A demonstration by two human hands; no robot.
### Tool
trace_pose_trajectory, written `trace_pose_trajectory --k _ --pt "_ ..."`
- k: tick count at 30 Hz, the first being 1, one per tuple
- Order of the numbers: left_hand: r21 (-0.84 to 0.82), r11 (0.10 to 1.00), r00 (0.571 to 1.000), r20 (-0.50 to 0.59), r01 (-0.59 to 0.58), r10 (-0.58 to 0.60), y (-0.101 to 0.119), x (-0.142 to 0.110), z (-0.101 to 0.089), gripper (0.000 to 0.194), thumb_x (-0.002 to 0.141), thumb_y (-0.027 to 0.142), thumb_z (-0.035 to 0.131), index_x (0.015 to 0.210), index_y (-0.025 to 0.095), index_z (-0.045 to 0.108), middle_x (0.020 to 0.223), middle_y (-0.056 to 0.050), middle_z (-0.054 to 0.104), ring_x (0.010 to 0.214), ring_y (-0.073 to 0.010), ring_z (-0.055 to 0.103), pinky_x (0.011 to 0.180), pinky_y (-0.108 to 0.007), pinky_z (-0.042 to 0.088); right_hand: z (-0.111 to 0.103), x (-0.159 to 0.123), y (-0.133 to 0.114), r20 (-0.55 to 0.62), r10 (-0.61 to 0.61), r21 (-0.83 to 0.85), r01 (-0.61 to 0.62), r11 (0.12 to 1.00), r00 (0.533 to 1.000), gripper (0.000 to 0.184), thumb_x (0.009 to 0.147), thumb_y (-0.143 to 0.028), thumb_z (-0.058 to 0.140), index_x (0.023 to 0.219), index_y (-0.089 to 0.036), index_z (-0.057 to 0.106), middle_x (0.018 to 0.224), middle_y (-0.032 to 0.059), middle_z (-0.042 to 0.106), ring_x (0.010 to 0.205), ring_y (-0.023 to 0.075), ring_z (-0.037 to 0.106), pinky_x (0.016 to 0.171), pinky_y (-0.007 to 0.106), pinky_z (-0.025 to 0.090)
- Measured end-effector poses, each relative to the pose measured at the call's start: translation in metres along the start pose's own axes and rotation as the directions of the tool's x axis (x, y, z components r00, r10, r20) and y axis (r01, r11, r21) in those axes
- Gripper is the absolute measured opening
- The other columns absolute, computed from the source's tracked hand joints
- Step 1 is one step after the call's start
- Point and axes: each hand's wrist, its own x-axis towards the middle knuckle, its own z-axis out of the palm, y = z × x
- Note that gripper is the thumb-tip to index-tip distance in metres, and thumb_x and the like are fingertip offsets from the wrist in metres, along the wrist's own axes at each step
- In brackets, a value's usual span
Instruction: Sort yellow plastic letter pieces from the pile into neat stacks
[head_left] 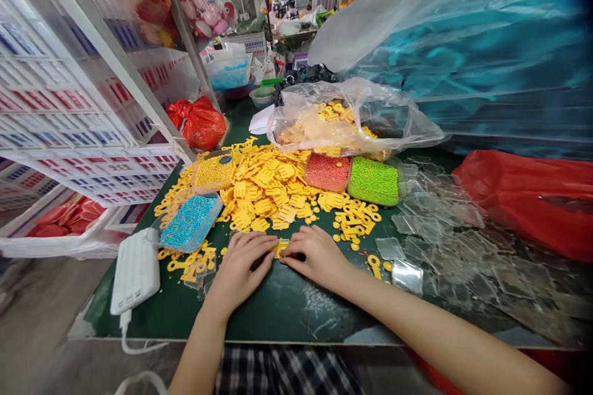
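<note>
My left hand (244,262) and my right hand (319,258) meet low over the front of the green table. Between their fingertips is a small yellow plastic piece (281,248), pinched from both sides; my fingers hide most of it. Just beyond lies a large heap of flat yellow plastic pieces (266,182). Tubs of tiny beads stand around the heap: a blue bead tub (191,222), a yellow bead tub (214,173), a red bead tub (327,171) and a green bead tub (374,180). Yellow ring-ended pieces (356,219) lie beyond my right hand.
Clear plastic squares (445,241) are spread over the right side, beside a red bag (532,197). A white power bank (135,271) with a cable lies at the left edge. Behind are an open plastic bag (393,114) of yellow pieces and a large blue-filled bag (486,62).
</note>
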Motion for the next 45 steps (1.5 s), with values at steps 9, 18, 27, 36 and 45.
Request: trace_pose_trajectory --k 9,18,27,36,45 --pt "0.001 1.0 0.994 0.104 0.026 -0.026 0.002 -0.002 0.001 0.023 0.094 0.028 0.056 0.115 0.026 0.064 0.116 -0.004 0.072 0.113 -0.0223 0.062 0.099 -0.044 0.045 0.007 -0.001 0.006 -0.073 -0.073 -0.044 0.07 0.997 0.995 0.009 0.088 -0.03 0.069 0.082 -0.024 0.074 0.072 -0.0006 0.065 0.078 0.0161 0.051 0.07 0.03 0.027" --pt "-0.026 0.999 0.993 0.108 0.047 -0.044 0.001 -0.001 0.0 0.022 0.092 0.027 0.059 0.113 0.027 0.066 0.113 -0.004 0.073 0.11 -0.0222 0.063 0.097 -0.043 0.048 0.006 -0.002 0.007 -0.073 -0.128 -0.117 0.119 0.986 0.989 0.014 0.089 -0.032 0.067 0.079 -0.024 0.073 0.066 0.0001 0.066 0.074 0.0168 0.049 0.066 0.03 0.026" --pt "-0.044 0.998 0.993 0.11 0.048 -0.043 0.001 0.0 0.0 0.019 0.091 0.026 0.06 0.109 0.026 0.068 0.114 -0.004 0.072 0.11 -0.0228 0.062 0.097 -0.044 0.048 -0.001 -0.002 0.005 -0.037 -0.183 -0.222 0.171 0.96 0.982 0.017 0.09 -0.031 0.066 0.076 -0.023 0.072 0.059 0.001 0.061 0.069 0.0165 0.047 0.062 0.03 0.024" --pt "-0.06 0.995 0.992 0.105 0.081 -0.074 0.0 -0.001 0.002 0.019 0.091 0.027 0.06 0.107 0.027 0.069 0.114 -0.004 0.072 0.11 -0.023 0.06 0.097 -0.045 0.048 0.0 -0.002 0.007 -0.005 -0.222 -0.221 0.216 0.951 0.975 0.018 0.095 -0.03 0.059 0.087 -0.023 0.073 0.064 0.002 0.064 0.072 0.0168 0.049 0.062 0.03 0.024" --pt "-0.11 0.989 0.992 0.09 0.098 -0.088 0.001 -0.001 0.001 0.022 0.091 0.028 0.059 0.113 0.027 0.066 0.112 -0.005 0.071 0.109 -0.0232 0.06 0.097 -0.043 0.048 -0.019 0.002 0.013 0.03 -0.22 -0.298 0.219 0.929 0.975 0.025 0.099 -0.027 0.05 0.084 -0.018 0.068 0.071 0.0036 0.066 0.08 0.018 0.052 0.067 0.03 0.027"
